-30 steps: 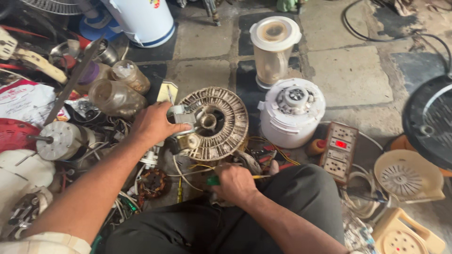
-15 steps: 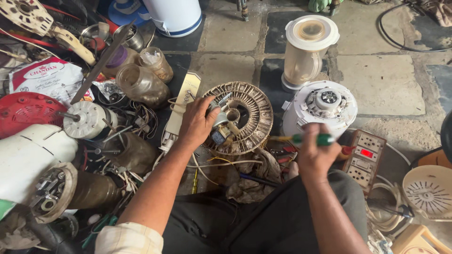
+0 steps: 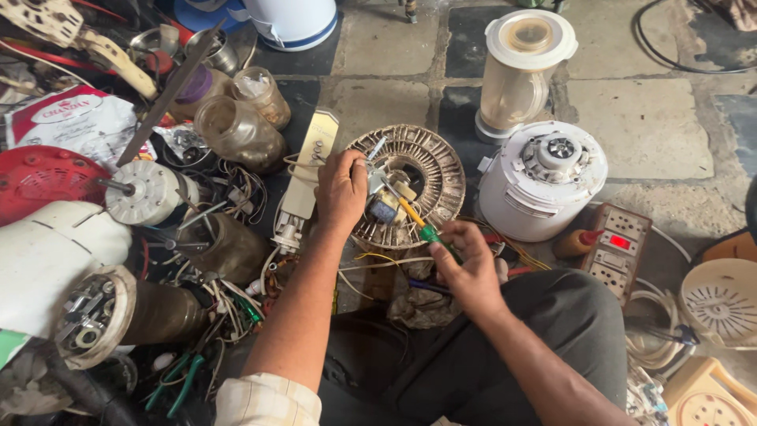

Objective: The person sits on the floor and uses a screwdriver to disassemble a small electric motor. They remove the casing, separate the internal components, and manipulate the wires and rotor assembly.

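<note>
A round, ribbed motor fan wheel (image 3: 441, 170) lies on the stone floor in front of my knees, with a small motor part and wires at its middle. My left hand (image 3: 341, 193) grips the wheel's left side and the part at its centre. My right hand (image 3: 467, 264) holds a screwdriver (image 3: 416, 221) with a green and yellow handle, its tip pointed into the middle of the wheel.
A white mixer base (image 3: 544, 181) and a blender jar (image 3: 516, 71) stand to the right. A power strip (image 3: 615, 248) lies further right. Motors (image 3: 150, 193), jars (image 3: 236, 130), wires and pliers (image 3: 177, 379) crowd the left. A white kettle (image 3: 292, 20) stands at the top.
My right hand brought the screwdriver from beside the mixer base down and left to the wheel's centre. My left hand stayed on the wheel.
</note>
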